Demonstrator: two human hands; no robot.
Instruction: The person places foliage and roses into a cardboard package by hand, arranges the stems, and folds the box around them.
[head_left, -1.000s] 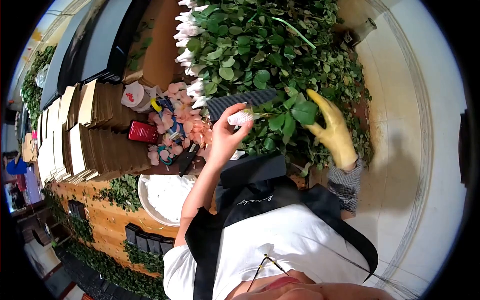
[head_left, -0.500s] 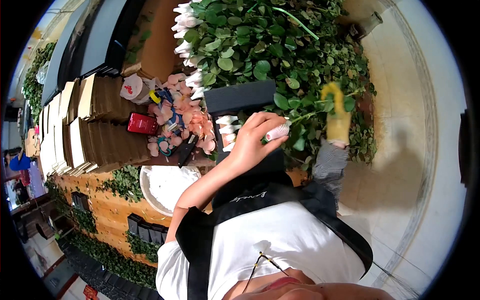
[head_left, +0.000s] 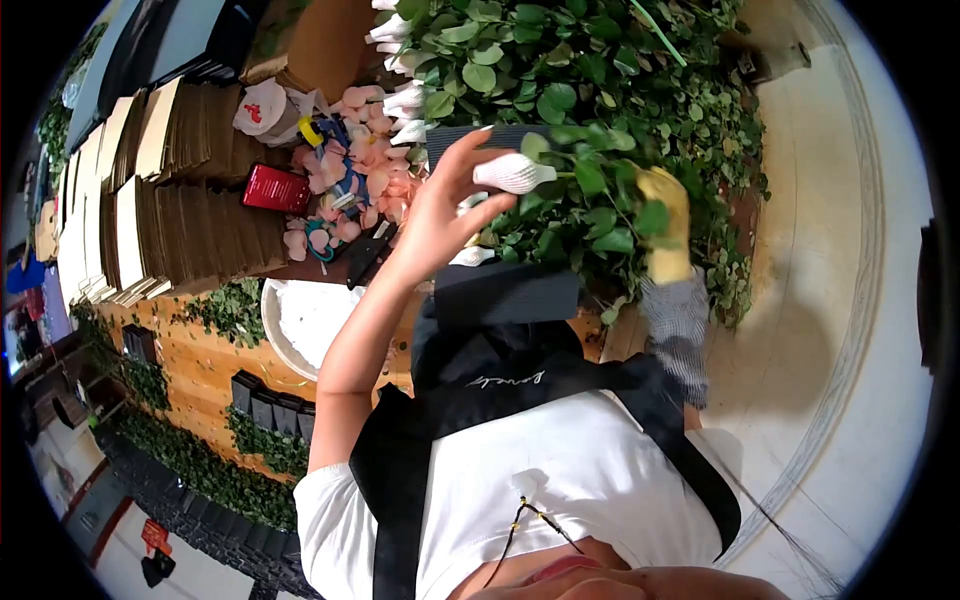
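Observation:
A rose whose head (head_left: 516,173) is wrapped in a white foam net lies across between my hands. My bare left hand (head_left: 442,205) is closed round its head, with thumb and fingers on either side of the net. My right hand (head_left: 667,215), in a yellow glove and grey sleeve, is closed round the leafy stem; leaves partly cover its fingers. Below them, a black corrugated sheet (head_left: 506,293) lies close to my apron. Another dark corrugated sheet (head_left: 470,145) is behind my left hand. Several netted rose heads (head_left: 472,256) show between the sheets.
Leafy rose stems (head_left: 600,70) fill the table ahead, with netted heads (head_left: 405,100) along their left side. To the left are loose pink petals (head_left: 365,150), a red phone (head_left: 276,189), a black tool (head_left: 371,252), cardboard stacks (head_left: 200,220) and a white tub (head_left: 305,322).
My left hand has moved up and left with the rose head, its fingers now more extended. My gloved hand has come slightly down along the stem. The view has shifted a little.

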